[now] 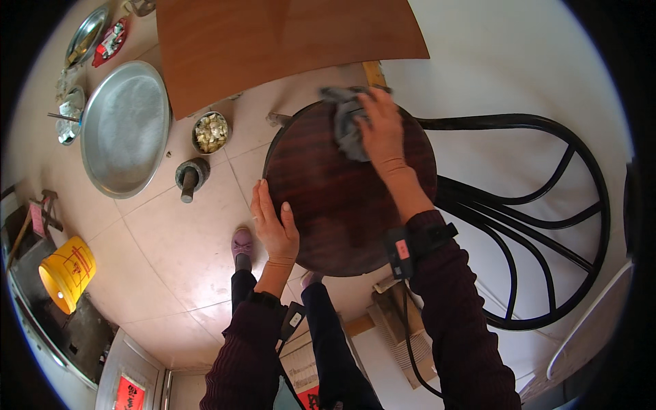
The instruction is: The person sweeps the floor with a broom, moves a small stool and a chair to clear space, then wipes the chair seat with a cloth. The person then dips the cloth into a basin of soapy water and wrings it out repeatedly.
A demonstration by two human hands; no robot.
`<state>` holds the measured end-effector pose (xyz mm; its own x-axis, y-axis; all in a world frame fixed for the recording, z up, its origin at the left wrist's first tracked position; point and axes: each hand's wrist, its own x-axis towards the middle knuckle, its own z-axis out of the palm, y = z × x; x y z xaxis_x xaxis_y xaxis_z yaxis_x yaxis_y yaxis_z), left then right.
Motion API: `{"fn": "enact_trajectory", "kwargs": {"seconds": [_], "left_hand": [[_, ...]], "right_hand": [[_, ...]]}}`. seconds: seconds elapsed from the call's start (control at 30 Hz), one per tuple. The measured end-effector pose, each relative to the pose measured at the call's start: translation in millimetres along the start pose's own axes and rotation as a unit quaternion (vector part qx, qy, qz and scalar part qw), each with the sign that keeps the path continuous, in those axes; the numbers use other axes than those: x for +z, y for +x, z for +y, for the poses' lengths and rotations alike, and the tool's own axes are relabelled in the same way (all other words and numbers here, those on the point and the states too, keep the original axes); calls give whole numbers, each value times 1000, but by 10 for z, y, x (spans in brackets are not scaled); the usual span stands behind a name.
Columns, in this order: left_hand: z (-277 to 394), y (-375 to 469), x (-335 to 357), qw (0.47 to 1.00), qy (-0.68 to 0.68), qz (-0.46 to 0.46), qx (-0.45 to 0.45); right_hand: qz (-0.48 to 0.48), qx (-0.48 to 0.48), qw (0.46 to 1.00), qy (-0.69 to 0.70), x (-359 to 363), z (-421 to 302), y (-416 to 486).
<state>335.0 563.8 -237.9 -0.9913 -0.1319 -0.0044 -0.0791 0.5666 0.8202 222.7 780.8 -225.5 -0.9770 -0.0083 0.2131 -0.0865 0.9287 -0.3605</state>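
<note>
A round dark reddish-brown chair seat [343, 215] with a wood-grain look lies right in front of me. My right hand [382, 130] presses a crumpled grey cloth [351, 128] onto the seat near its far edge. At the seat's left edge rests my left hand [277, 225], with its fingers on or against the rim and nothing in its grasp. From the seat's right side extends the chair's black curved-tube backrest [589, 205], close to the white wall.
A brown tabletop [287, 46] stands beyond the chair. On the tiled floor to the left are a large metal basin [125, 133], a bowl of pale chopped pieces [210, 132], a stone mortar with pestle [190, 179] and a yellow bucket [69, 274]. A cardboard box [400, 328] lies below right.
</note>
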Motion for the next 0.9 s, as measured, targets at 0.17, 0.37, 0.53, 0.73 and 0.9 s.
{"fn": "enact_trajectory", "kwargs": {"seconds": [0.17,0.37,0.53,0.73,0.9], "left_hand": [[-8,6,1,1000,-1,2,4],[-2,14,-33,1000,-15,0,0],[-22,-5,-50,999,-50,16,-8],[-120,-80,-4,991,-119,33,-41],[-296,-35,-58,938,-280,74,-188]], "right_hand": [[55,119,990,-48,-325,463,-694],[104,316,938,-93,-441,254,-1842],[126,280,945,-110,-249,197,-1294],[18,-31,999,31,259,-571,-338],[-82,-111,979,153,233,-1206,-786]]}}
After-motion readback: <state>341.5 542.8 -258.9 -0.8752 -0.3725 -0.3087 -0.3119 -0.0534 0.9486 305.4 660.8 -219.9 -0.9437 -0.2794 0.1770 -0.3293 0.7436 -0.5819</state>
